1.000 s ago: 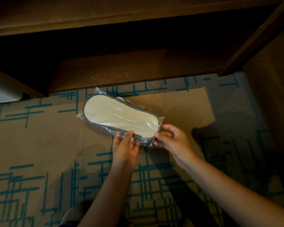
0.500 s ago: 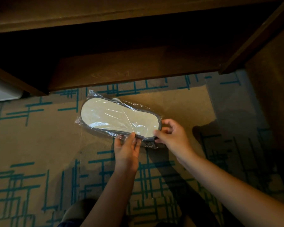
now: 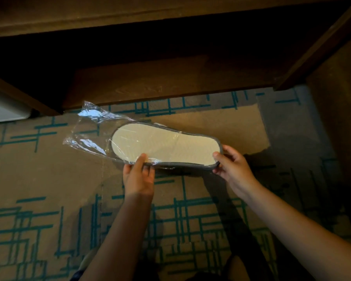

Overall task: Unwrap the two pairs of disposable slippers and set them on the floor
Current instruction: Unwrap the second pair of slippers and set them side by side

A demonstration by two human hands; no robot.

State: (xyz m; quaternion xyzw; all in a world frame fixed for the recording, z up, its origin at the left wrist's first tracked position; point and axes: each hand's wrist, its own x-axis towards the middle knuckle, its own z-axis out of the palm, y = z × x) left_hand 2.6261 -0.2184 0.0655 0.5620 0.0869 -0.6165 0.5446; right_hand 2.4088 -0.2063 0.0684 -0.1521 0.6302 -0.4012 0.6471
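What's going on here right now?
A person is sliding slippers out of a clear wrapper above the carpet. The right hand pinches the bare heel end; the left hand grips the wrapper at the near edge. The wrapper covers only the toe half and hangs slack beyond it. Nothing is on the floor yet.

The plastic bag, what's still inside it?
The toe half of the slippers sits inside the clear plastic bag; the heel end sticks out, pinched by the right hand. The left hand holds the bag. The pale sole hides whatever lies beneath.
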